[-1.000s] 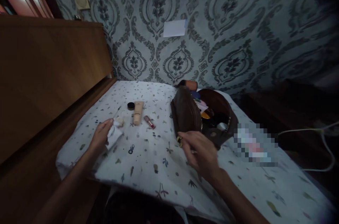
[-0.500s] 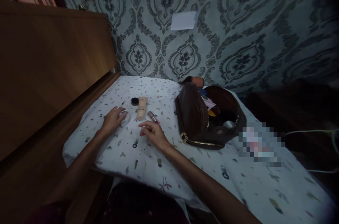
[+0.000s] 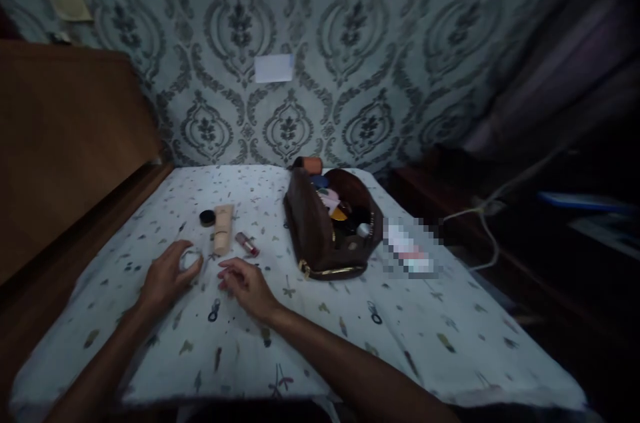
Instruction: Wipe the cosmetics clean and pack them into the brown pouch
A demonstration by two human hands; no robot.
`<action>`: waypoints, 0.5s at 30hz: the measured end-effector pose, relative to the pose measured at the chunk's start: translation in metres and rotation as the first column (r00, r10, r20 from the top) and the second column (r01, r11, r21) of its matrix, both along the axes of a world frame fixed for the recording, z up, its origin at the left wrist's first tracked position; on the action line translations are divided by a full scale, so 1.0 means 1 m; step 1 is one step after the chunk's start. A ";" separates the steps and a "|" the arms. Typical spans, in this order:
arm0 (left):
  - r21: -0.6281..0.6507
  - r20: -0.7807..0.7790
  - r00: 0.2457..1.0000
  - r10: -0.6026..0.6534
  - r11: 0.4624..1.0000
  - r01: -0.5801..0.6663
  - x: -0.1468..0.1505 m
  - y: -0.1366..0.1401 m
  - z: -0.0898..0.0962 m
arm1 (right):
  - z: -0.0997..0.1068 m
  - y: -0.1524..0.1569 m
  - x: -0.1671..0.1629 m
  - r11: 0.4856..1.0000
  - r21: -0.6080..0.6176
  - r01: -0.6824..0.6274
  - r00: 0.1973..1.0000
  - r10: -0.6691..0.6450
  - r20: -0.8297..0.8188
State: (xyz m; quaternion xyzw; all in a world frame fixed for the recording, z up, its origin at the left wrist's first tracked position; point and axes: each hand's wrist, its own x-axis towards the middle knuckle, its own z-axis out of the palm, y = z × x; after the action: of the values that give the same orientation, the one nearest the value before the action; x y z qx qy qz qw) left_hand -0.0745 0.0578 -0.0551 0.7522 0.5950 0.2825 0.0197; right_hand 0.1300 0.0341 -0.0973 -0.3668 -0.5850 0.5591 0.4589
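A small pale round item [image 3: 190,258] is pinched between thumb and fingers of the left hand [image 3: 167,276]! At that hand's two o'clock, a beige tube [image 3: 223,228] is seen, a black round pot [image 3: 207,217] set just beside it. The right hand [image 3: 250,286] is kept in a narrow curl; whether anything is gripped cannot be told. At its twelve, a small pink tube [image 3: 247,244]; at two, an opened brown bag [image 3: 310,230].
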 end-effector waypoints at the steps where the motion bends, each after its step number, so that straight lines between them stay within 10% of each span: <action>1: -0.012 0.045 0.998 -0.036 0.999 0.037 0.006 -0.003 0.002 | -0.002 0.001 -0.001 1.000 -0.018 -0.012 0.999 0.011 -0.047; 15: 0.106 0.104 0.963 -0.249 0.965 0.239 0.059 -0.008 0.009 | 0.011 0.002 0.018 0.967 -0.180 -0.179 0.936 0.111 -0.333</action>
State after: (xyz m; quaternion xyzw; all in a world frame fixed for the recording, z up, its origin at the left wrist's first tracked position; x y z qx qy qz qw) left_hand -0.0154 0.0501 -0.0466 0.8021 0.4818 0.3486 0.0542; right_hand 0.1478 0.0358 -0.0859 -0.2728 -0.4667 0.7017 0.4641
